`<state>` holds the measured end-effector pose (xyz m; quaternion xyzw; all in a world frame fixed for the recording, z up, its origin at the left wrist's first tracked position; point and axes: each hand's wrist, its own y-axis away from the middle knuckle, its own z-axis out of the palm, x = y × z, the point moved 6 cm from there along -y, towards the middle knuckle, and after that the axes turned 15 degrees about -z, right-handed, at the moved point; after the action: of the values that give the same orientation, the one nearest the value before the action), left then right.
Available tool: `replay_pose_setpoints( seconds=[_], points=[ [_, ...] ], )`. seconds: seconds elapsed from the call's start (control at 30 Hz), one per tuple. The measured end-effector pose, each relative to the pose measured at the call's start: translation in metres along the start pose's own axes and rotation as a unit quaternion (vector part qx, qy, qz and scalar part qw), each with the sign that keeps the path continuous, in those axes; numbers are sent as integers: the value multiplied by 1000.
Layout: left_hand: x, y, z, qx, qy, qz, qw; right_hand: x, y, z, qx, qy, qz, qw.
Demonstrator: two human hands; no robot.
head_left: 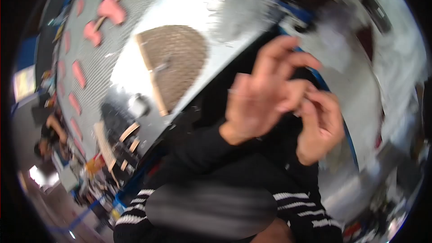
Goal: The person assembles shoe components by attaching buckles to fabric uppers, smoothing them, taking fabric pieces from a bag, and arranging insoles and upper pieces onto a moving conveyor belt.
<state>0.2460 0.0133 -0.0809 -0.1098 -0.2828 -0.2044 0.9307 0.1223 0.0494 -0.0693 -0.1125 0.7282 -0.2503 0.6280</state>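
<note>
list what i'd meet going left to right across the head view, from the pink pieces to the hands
Pink pieces on the ribbed surface, brown textured panel with a rounded edge, left hand, right hand. The hands meet at the fingers, but the left hand starts further left.

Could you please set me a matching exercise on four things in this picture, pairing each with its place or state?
1. Pink pieces
2. Pale strip
3. Brown piece
4. Left hand

A. Raised, palm towards the camera
B. Lying along one edge of a larger, darker thing
C. Spread over a grey ridged surface
D. Broad, with a patterned face and a curved side

Pairs: 1-C, 2-B, 3-D, 4-A
</note>
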Motion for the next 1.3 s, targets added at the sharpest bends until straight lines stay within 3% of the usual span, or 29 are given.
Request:
replay_pose_setpoints(
  seconds=[0.13,0.17,0.43,0.67,0.77,0.87,1.3],
  points=[
    [7,3,8,-16,-43,-30,999,4,8,5,32,-70,52,996],
    [11,4,12,-44,11,1,999,5,8,7,25,-105,35,994],
    [14,7,8,-28,-28,-4,999,4,2,16,-25,-161,28,986],
    [19,4,-8,-27,108,47,993,-16,-5,28,-57,-115,-76,989],
    [24,6,-7,-11,127,60,990,-12,-7,21,3,-140,-5,990],
    [23,7,-6,-32,90,76,992,-10,-9,20,-28,-34,6,999],
    [26,11,-6,34,-174,79,981,-17,-19,24,-93,94,-100,986]
  ],
)
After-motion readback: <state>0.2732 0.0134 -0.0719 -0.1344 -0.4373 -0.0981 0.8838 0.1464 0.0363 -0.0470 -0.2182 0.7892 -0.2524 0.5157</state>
